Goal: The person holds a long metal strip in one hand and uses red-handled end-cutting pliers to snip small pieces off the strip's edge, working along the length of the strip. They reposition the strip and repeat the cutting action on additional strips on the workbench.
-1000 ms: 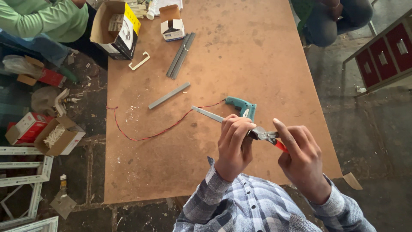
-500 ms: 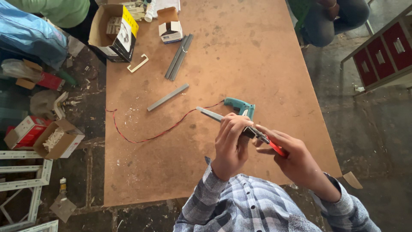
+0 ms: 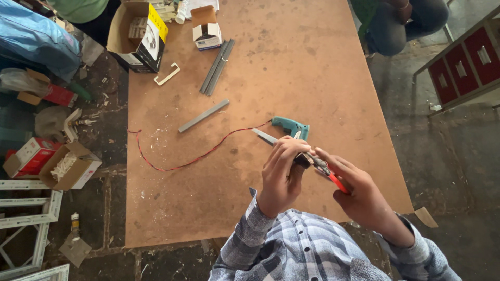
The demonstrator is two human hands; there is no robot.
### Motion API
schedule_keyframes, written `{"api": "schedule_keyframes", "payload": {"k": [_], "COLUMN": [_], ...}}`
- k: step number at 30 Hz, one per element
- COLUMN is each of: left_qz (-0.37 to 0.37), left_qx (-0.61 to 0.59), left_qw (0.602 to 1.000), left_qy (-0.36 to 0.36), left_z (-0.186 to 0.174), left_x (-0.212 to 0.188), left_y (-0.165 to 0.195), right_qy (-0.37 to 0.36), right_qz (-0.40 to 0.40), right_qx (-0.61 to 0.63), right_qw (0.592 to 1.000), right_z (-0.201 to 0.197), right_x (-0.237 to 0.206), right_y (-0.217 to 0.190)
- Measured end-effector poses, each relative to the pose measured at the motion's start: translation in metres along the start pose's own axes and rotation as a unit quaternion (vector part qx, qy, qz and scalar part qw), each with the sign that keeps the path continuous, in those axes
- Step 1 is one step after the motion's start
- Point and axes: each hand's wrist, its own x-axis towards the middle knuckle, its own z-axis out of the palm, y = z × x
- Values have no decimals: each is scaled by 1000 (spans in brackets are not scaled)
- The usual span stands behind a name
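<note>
Matt brown fibreboard tabletop (image 3: 323, 78) – dull grey metal strip (image 3: 203, 115), glossy red-handled pliers (image 3: 329, 175).

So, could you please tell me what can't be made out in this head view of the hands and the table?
- Pliers: the nose is hidden behind the left hand; only the red handle shows from the right hand.
- Grey strip: its near end is covered by the left fingers.
- Teal tool: too small to identify.
- Red wire: whether its end joins that tool is unclear.
- Open box: contents are too small to identify.
</note>
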Motion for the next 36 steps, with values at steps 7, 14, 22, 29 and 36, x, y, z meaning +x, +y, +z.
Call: {"api": "schedule_keyframes", "payload": {"k": [7, 14, 22, 29, 36], "left_qz": [29, 41, 38, 32, 1], "left_qx": [73, 99, 114, 88, 21], "left_qw": [997, 994, 992, 995, 1000], "left_qy": [-16, -22, -31, -38, -6], "left_z": [0, 1, -1, -1, 0], "left_x": [0, 0, -2, -4, -8], "left_y": [-2, -2, 1, 0, -6], "right_qy": [58, 137, 186, 124, 15], "right_qz": [-53, -87, -109, 1, 32], "right_qx": [-177, -297, -383, -148, 66], "right_qw": [981, 941, 898, 981, 997], "right_z": [4, 11, 12, 10, 7], "right_x": [1, 1, 0, -1, -7], "right_y": [-15, -8, -5, 25, 28]}}
